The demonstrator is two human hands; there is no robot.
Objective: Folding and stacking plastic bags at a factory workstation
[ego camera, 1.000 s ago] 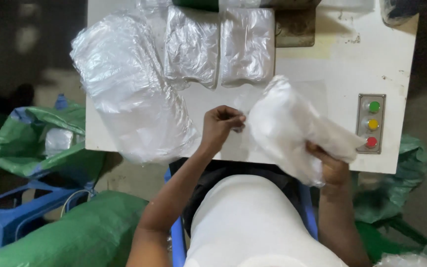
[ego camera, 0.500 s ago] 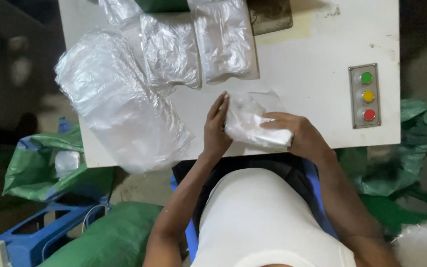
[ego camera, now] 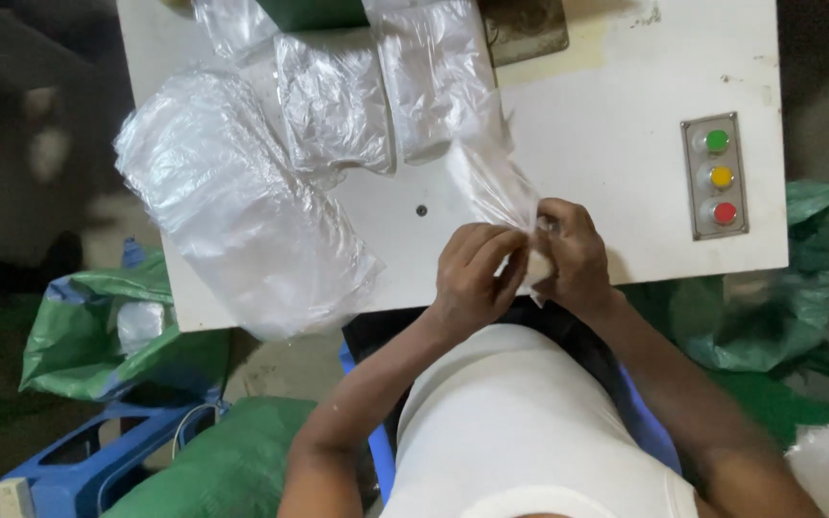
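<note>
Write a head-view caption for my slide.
Both hands, left hand and right hand, grip a clear plastic bag over a white table.

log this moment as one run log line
left hand: gripping clear plastic bag | right hand: gripping same bag | bag: bunched between both hands at edge of white table | button panel: untouched

Open white tabletop lies between the hands and the button panel, nothing on it. Left of the panel, past that bare stretch, two flat clear bags crowd the far edge. Farther left still, a big heap of clear plastic blocks the table's corner and spills over it.
</note>
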